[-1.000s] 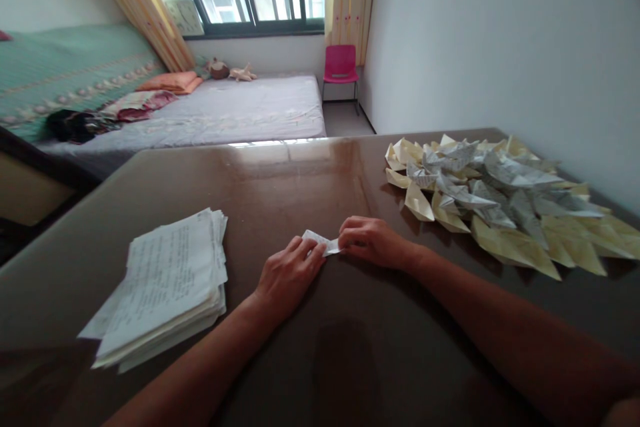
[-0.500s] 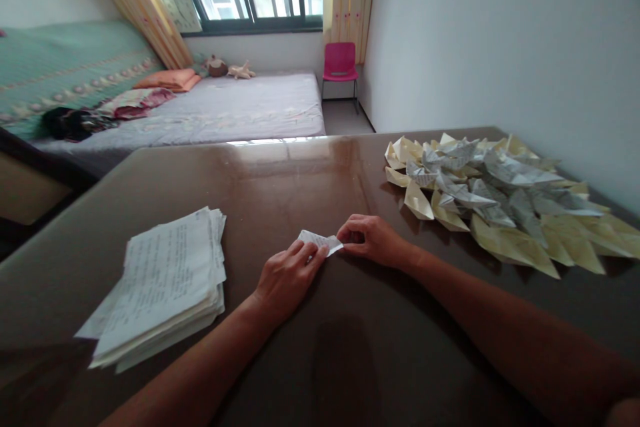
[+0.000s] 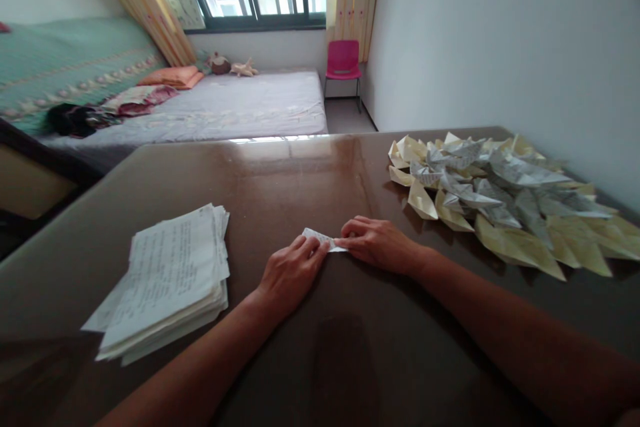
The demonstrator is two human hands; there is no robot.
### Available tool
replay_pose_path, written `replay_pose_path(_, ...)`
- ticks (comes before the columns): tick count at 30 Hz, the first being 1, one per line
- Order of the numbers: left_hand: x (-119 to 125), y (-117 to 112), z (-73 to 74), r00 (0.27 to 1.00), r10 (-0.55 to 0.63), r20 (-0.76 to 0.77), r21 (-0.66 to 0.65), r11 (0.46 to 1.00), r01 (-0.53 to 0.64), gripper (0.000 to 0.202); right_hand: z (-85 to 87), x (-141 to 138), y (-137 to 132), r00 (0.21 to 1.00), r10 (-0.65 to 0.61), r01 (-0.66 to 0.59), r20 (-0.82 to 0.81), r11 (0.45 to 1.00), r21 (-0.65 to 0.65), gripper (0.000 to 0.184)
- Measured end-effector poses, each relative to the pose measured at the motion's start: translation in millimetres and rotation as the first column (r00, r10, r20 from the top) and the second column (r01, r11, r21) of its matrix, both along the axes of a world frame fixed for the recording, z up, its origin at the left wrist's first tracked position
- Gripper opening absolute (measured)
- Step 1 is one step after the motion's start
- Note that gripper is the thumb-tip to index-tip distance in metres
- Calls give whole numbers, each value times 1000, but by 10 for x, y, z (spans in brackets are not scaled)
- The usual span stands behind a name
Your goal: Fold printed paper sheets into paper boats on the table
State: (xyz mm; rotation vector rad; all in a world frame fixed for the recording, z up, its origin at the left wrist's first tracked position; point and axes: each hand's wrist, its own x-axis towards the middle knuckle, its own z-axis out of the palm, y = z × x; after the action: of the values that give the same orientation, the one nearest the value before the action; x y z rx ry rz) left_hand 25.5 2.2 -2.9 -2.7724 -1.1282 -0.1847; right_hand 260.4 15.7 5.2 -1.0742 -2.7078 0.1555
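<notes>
A small folded paper (image 3: 315, 235) lies near the middle of the brown bench (image 3: 280, 193), between the person's hands. The left hand (image 3: 290, 270) has its grip clamped on it, thumb and fingers together; the right hand (image 3: 377, 245) touches its right end with a fingertip – I can't tell whether that grip pinches or only presses. A stack of written sheets (image 3: 170, 273) sits to the left – folded paper boats (image 3: 480, 200) crowd the right side, near the wall (image 3: 500, 40).

On table (image 3: 280, 190): paper stack (image 3: 170, 273) left, slip (image 3: 317, 235) centre, boats (image 3: 500, 197) right; bed (image 3: 250, 103) behind.
</notes>
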Motion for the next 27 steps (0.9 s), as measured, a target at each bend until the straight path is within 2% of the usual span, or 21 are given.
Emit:
replay_pose_path(4, 14, 7, 14, 1000, 5, -8, -29, 1000, -5, 32, 23, 60, 19, 1000, 11, -12, -17, 998, -69, 30)
replay_pose_path(8, 33, 5, 52, 1000, 15, -7, -72, 997, -16, 32, 1, 91, 38, 994, -4, -15, -112, 985, -171, 27)
replay_pose_path(11, 41, 1, 57, 1000, 22, -4, -75, 997, -22, 32, -50, 54, 61, 979, -88, 42, -185, 970, -240, 25)
replay_pose_path(14, 47, -2, 41, 999, 38, -15, -60, 997, -39, 31, -90, -26, 88, 958, -214, 157, -191, 948, -276, 27)
replay_pose_path(18, 52, -11, 15, 997, 68, 43, 28, 997, -69, 40, -83, -132, 93, 940, -329, 304, -90, 928, -216, 27)
replay_pose_path(21, 41, -11, -7, 994, 25, 103, 98, 995, -35, 43, -61, -187, 67, 935, -353, 347, -14, 925, -158, 28)
replay_pose_path(25, 13, 19, -49, 992, -85, 88, 20, 996, 84, 33, -50, -251, 34, 927, -374, 375, 28, 921, -103, 26)
replay_pose_path(27, 8, 37, -63, 992, -94, 88, -27, 995, 97, 30, -51, -281, 27, 919, -391, 394, 46, 916, -79, 25)
